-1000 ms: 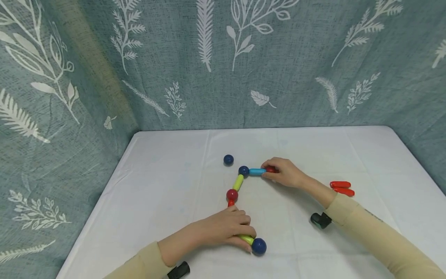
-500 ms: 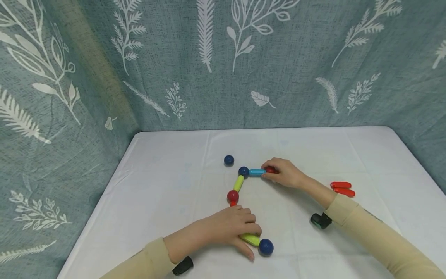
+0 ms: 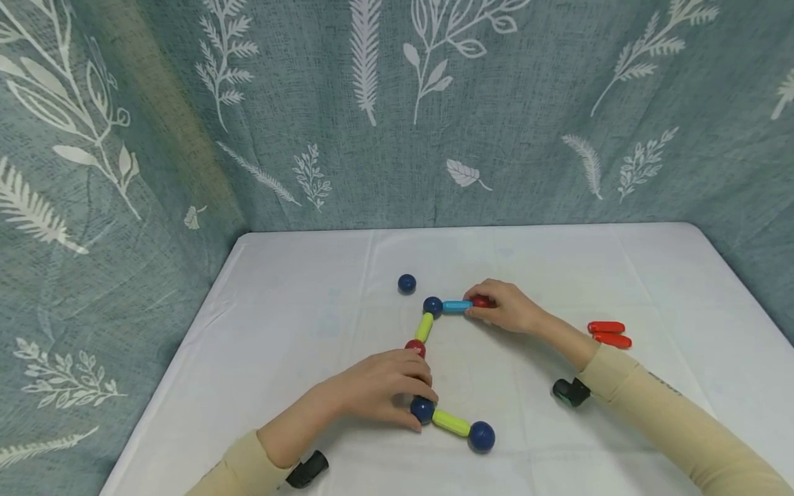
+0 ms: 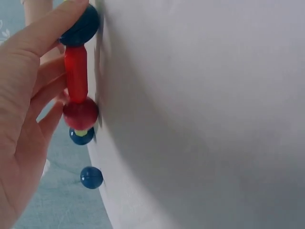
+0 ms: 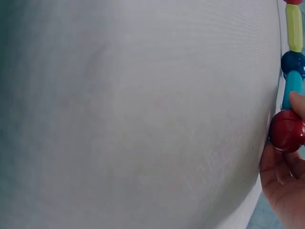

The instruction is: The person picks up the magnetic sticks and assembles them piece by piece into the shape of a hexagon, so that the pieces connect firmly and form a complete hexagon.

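A zigzag chain of toy building balls and rods lies on the table. My left hand (image 3: 384, 387) holds a blue ball (image 3: 422, 412) between thumb and index finger. Its other fingers lie along a red rod (image 4: 76, 74), which the head view hides. Beyond that rod come a red ball (image 3: 415, 346), a lime rod (image 3: 424, 328), another blue ball (image 3: 433, 306) and a light blue rod (image 3: 455, 306). At the chain's far end my right hand (image 3: 507, 308) grips a red ball (image 5: 287, 131), thumb on the rod. From the left-held ball, a lime rod (image 3: 451, 423) leads to a blue end ball (image 3: 481, 437).
A loose blue ball (image 3: 406, 284) sits behind the chain. Two red rods (image 3: 609, 334) lie side by side to the right, near the right forearm. White cloth covers the table (image 3: 298, 296); a patterned teal curtain (image 3: 347, 172) hangs behind and at the left.
My left hand first loosened from the near lime rod, then moved back left onto the blue ball, uncovering that rod. The near end of the chain shifted right. My right hand has stayed put.
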Demonstrator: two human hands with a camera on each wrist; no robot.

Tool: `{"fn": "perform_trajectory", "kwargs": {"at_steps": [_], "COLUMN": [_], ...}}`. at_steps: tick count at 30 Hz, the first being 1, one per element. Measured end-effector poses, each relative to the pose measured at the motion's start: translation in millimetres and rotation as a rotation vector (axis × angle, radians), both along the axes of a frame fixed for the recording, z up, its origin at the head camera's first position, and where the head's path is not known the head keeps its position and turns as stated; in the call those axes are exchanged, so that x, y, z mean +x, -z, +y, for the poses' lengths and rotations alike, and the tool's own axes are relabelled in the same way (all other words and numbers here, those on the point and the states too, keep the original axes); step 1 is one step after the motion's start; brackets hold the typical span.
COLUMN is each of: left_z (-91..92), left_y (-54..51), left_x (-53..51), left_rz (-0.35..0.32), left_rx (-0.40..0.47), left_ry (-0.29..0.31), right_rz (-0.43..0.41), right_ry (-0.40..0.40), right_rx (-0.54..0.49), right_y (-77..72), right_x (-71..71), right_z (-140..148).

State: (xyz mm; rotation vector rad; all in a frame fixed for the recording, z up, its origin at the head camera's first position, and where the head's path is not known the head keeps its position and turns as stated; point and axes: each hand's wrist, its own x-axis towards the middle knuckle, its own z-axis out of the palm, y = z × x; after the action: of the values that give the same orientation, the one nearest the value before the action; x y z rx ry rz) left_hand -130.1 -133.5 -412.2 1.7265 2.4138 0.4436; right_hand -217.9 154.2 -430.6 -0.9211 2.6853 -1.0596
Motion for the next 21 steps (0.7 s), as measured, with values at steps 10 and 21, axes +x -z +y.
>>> {"fn": "perform_trajectory", "kwargs": {"at_steps": [10,21], "left_z": [3.9,31.0], "left_y": [2.0,-5.9], "left_x": [5.9,-20.2], "left_rz": [0.097,0.057], "left_rx": [-0.025,0.115], "left_ry": [-0.043,-0.191], "right_rz": [-0.028,-0.039], "right_ry": [-0.004,-0.006], "right_rx": [0.000,-0.012], "right_y": [1.0,0.6], "right_x": [0.3,2.2], "right_z": [-3,-2]}}
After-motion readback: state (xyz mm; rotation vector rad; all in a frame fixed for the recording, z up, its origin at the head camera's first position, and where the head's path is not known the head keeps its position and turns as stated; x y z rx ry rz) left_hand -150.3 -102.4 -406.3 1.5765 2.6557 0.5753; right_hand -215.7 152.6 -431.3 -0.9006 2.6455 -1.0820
